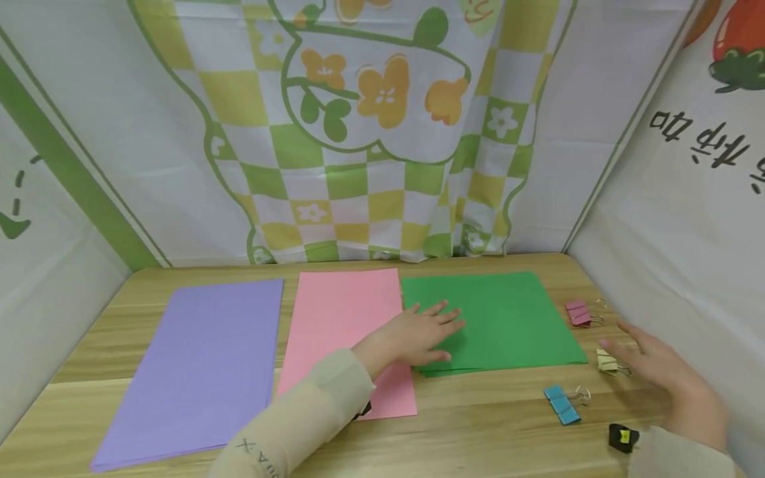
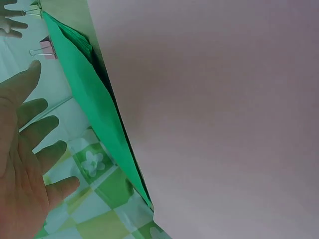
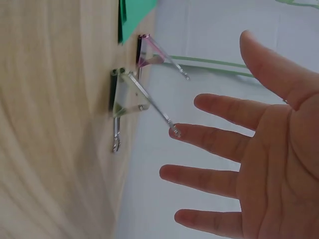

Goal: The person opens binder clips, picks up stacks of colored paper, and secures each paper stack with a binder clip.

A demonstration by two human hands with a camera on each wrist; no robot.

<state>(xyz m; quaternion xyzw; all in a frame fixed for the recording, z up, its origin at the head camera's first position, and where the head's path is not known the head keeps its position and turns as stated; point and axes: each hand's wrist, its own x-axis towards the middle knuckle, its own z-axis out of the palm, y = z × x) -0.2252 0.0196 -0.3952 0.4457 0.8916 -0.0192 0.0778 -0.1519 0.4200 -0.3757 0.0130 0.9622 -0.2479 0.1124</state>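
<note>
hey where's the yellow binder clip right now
In the head view, the yellow binder clip lies on the right side of the table, just left of the right hand, between the pink clip and the blue clip.

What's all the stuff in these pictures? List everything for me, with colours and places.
Paper stack: one, purple, table's left.
Paper, sheet or stack: one, pink, middle.
Paper pile: one, green, right of pink.
Binder clips: three; pink, yellow, blue; table's right.
Table: one, wood-coloured, underneath.
Printed cloth: one, mainly green, yellow, white, behind.
Side walls: two, white, printed, left and right.
Sleeves: two, cream, left and right.
Left hand: one, bare, above paper.
Right hand: one, bare, near yellow clip.
</note>
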